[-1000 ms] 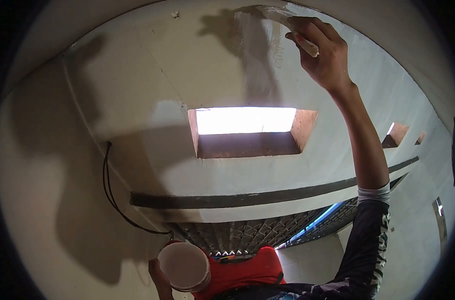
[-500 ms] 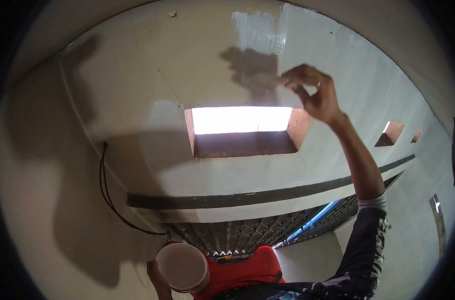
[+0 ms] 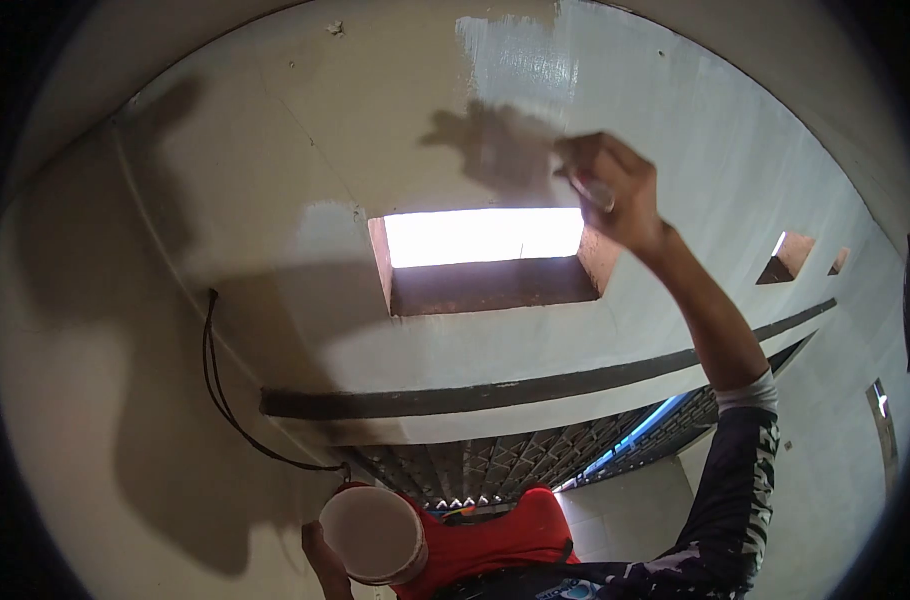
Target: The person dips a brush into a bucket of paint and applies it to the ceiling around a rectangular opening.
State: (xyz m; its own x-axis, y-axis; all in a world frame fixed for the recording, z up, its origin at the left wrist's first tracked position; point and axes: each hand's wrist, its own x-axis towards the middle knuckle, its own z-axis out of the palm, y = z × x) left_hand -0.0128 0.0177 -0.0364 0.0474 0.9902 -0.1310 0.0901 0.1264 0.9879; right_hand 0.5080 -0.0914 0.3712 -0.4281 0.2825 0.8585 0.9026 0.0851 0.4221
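My right hand (image 3: 620,190) is raised in front of the wall, just above the right end of a bright window opening (image 3: 485,238). Its fingers are closed on a paintbrush (image 3: 595,191); the handle end shows, while the bristles are blurred or hidden against the hand's shadow. A fresh patch of wet white paint (image 3: 520,60) lies higher up on the beige wall (image 3: 375,120). Low in view, my left hand (image 3: 322,555) grips the side of a white paint bucket (image 3: 373,535), whose mouth faces me. Its fingers are partly hidden by the bucket.
A dark ledge (image 3: 475,400) runs across the wall below the opening, with a metal lattice (image 3: 495,465) beneath. A black cable (image 3: 225,410) hangs at left. Smaller openings (image 3: 787,257) pierce the wall at right. My red-clothed legs (image 3: 505,540) are below.
My right hand has turned and dropped slightly, so the paintbrush handle now points toward me. The left hand and bucket have barely shifted in view.
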